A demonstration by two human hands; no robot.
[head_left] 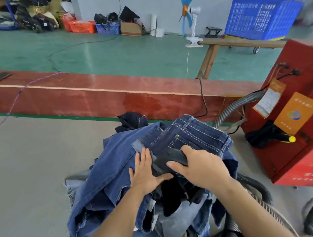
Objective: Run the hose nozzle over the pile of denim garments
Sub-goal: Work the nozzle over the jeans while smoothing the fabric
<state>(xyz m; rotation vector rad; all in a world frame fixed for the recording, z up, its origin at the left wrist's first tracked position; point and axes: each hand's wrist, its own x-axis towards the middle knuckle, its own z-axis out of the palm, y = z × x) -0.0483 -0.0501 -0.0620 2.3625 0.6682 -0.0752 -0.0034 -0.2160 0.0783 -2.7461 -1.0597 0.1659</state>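
Note:
A pile of blue denim garments lies on the grey table in front of me, with dark jeans on top. My right hand grips the dark hose nozzle, whose flat end lies on the top jeans. The grey ribbed hose runs off to the right behind my forearm. My left hand lies flat on the denim just left of the nozzle, fingers straight.
A red machine stands at the right with a second ribbed hose plugged in. A long red board crosses behind the pile. A clip fan and blue crate sit on a bench beyond.

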